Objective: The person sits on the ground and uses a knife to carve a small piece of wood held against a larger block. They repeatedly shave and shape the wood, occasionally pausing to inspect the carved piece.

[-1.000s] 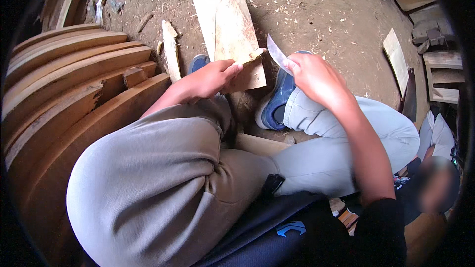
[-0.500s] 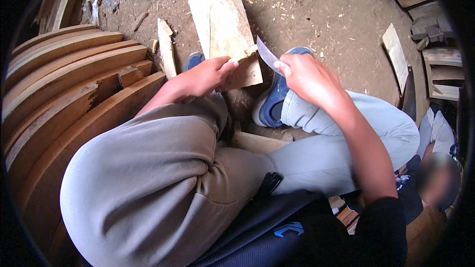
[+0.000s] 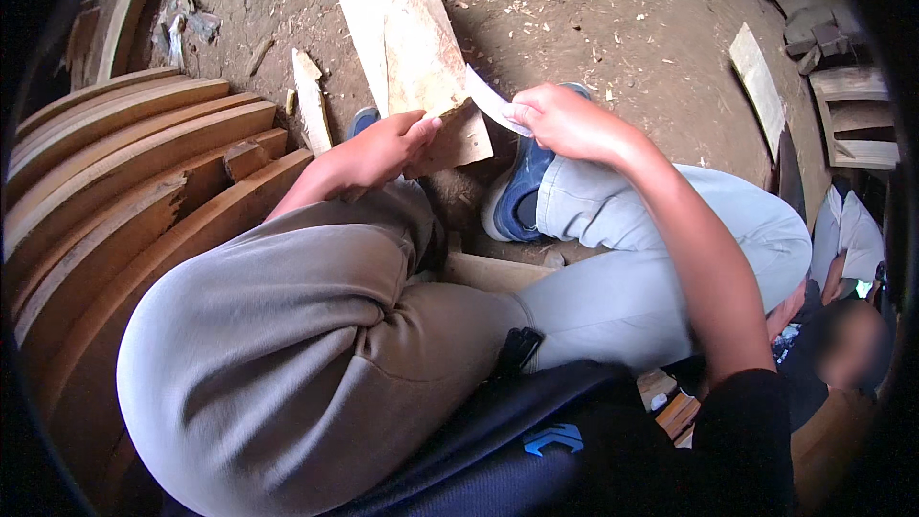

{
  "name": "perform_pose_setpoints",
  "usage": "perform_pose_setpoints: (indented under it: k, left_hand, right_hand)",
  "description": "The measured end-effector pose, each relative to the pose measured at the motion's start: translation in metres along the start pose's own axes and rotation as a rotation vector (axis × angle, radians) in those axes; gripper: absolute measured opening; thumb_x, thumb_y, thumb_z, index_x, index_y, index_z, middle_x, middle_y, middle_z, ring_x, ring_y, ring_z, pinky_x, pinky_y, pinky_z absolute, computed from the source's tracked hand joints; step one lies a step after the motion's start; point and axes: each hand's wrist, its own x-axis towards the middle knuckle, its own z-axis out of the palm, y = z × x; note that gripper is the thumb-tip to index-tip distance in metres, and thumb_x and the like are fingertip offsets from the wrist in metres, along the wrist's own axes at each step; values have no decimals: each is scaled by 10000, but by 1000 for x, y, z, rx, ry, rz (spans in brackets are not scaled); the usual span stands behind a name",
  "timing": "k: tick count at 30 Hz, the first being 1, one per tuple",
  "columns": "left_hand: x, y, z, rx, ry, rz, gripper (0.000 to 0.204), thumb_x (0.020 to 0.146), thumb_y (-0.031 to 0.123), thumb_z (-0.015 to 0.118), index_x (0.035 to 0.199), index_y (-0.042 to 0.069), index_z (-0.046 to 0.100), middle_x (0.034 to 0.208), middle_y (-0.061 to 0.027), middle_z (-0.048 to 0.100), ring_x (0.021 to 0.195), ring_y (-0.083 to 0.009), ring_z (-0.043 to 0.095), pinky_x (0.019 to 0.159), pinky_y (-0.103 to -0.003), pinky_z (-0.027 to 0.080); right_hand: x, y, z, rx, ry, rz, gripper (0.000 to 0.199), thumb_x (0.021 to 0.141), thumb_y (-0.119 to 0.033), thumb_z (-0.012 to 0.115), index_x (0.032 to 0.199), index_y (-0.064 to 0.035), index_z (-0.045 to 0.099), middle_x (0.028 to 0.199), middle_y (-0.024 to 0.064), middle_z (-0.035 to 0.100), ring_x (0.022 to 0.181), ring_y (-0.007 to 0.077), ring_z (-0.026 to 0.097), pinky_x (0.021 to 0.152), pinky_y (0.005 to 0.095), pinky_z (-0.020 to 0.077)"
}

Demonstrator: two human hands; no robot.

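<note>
My right hand point(image 3: 572, 123) is closed round the handle of a knife. Its curved blade point(image 3: 490, 103) points away and to the left, with its edge close beside the right side of a pale piece of wood point(image 3: 421, 48). The near end of that wood is gripped by my left hand point(image 3: 391, 147), thumb on top. The wood slants away from me and lies over a flat board point(image 3: 466, 141), whose near corner shows below it. Whether the blade touches the wood is hard to tell. The knife's handle is hidden in my fist.
Curved wooden planks point(image 3: 144, 148) stand stacked at my left. A splintered offcut point(image 3: 311, 101) and scattered shavings lie on the dirt floor point(image 3: 593, 29). A pale slat point(image 3: 756, 86) is at the right, near stacked wooden frames point(image 3: 857, 115). Another person point(image 3: 814, 373) sits at the lower right.
My right hand has shifted a little left and away from me, bringing the knife nearer the wood, and the blade now looks brighter. My left hand keeps its grip. The whole view has shifted slightly.
</note>
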Motion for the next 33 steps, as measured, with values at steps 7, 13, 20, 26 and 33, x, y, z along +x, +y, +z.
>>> perform_pose_setpoints:
  k: [7, 13, 20, 26, 33]
  left_hand:
    - [3, -9, 1, -34, 38, 19, 392, 1074, 408, 434, 1042, 47, 583, 716, 30, 494, 581, -78, 444, 480, -253, 365]
    - [1, 3, -2, -12, -9, 13, 378, 1047, 416, 489, 984, 52, 568, 690, 2, 504, 514, -96, 452, 443, -267, 371]
    - [-12, 22, 0, -44, -70, 6, 281, 1011, 289, 563, 1091, 27, 497, 693, -41, 520, 458, -123, 515, 389, -275, 414]
    - [-11, 20, 3, -126, -50, -58, 269, 1010, 243, 538, 1128, 21, 443, 702, -58, 539, 446, -146, 541, 385, -279, 444]
    - [-5, 14, 6, -110, -71, -28, 217, 1027, 226, 512, 1042, 18, 454, 624, -30, 502, 407, -123, 490, 355, -277, 394]
  right_hand:
    - [-19, -34, -14, 477, -8, 339, 349, 1036, -305, 462, 913, -4, 587, 664, 47, 539, 643, 146, 541, 611, 350, 443]
    - [-54, -47, -19, -165, 420, 149, 290, 1026, -246, 453, 983, 28, 538, 872, 337, 624, 862, 519, 614, 781, 544, 497]
    - [-77, -39, 18, -186, 395, 203, 186, 995, -161, 503, 1009, 19, 547, 873, 309, 656, 872, 492, 646, 771, 564, 507]
    - [-67, -35, 32, -203, 449, 45, 161, 981, -148, 529, 1002, 9, 554, 870, 276, 668, 852, 478, 651, 752, 556, 515]
    - [-59, -28, 52, -134, 440, 61, 153, 1002, -150, 507, 1004, 3, 520, 853, 275, 643, 844, 473, 637, 723, 569, 488]
